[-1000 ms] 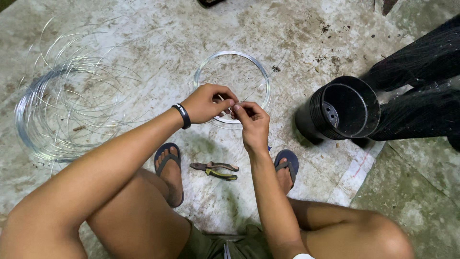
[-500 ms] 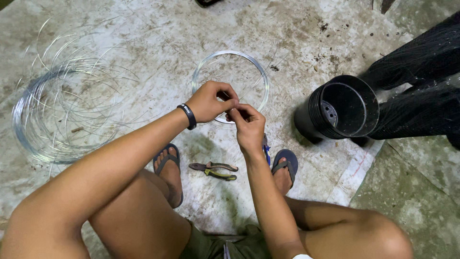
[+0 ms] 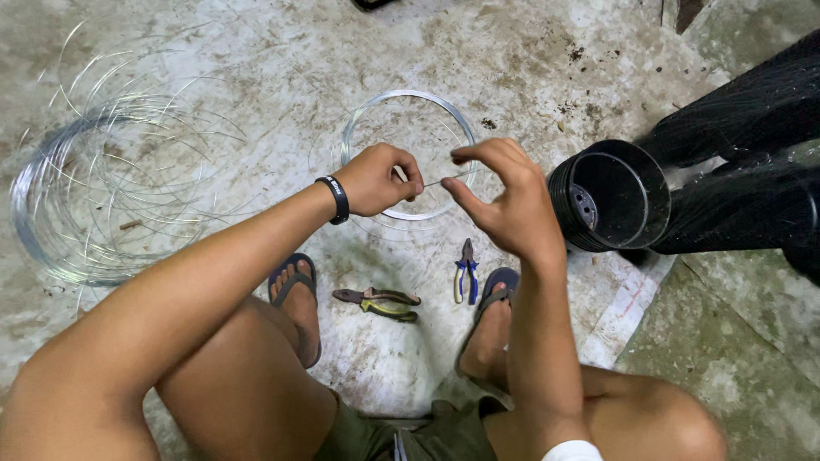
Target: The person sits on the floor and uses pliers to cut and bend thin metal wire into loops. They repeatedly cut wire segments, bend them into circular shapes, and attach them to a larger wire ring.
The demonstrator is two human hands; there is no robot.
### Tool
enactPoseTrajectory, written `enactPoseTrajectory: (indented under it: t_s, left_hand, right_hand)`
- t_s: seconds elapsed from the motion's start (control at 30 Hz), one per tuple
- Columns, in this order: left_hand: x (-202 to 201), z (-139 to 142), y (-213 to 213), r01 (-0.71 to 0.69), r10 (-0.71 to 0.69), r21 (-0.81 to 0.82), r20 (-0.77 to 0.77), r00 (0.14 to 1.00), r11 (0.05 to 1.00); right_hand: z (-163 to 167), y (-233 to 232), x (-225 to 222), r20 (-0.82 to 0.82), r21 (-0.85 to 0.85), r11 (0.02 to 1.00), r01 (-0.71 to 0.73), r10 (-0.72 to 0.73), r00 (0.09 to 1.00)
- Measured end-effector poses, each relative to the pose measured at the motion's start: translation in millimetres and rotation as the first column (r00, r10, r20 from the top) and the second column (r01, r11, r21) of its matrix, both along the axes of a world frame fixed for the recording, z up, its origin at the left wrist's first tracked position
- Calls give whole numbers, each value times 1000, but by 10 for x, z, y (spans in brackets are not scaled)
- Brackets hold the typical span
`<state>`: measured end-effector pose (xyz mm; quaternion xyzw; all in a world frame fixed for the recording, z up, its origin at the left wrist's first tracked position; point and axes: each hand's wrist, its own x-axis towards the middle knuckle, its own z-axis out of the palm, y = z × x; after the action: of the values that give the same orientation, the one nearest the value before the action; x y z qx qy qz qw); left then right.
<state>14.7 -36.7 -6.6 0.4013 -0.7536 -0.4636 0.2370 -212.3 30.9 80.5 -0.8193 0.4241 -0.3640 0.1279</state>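
Stained concrete floor (image 3: 547,60) is covered with wire coil (image 3: 94,201), wire ring (image 3: 408,154), two pliers (image 3: 377,302) (image 3: 465,271), black pots (image 3: 608,195), paper (image 3: 623,307).

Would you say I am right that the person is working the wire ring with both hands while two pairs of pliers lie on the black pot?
Not quite: the head view shows both pliers on the concrete floor, the brown-handled pair and the blue-handled pair between the person's feet, not on the black pot. The left hand and right hand do work the wire ring.
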Motion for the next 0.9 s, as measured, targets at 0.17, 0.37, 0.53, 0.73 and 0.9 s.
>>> enactPoseTrajectory:
  t_s: [0.17,0.37,0.53,0.73,0.9]
  left_hand:
    - [95,111,41,81,-76,-58,95,993,995]
    - [210,136,84,131,-118,-68,171,978,989]
    - [248,198,91,184,-165,-72,216,962,980]
    - [308,342,151,40,6,-497,91,996,867]
    - [225,292,235,-408,312,-587,-264,913,699]
  right_hand:
    - [226,-304,285,-200,408,885,-225,327,924]
    - [1,-344,326,-243,641,765,-57,273,931]
    - [-303,-339,253,-41,743,650,-159,281,959]
    - [-592,-381,154,196,691,679,-247,153,969]
    - [-702,-382,155,449,591,766,-253,-52,892]
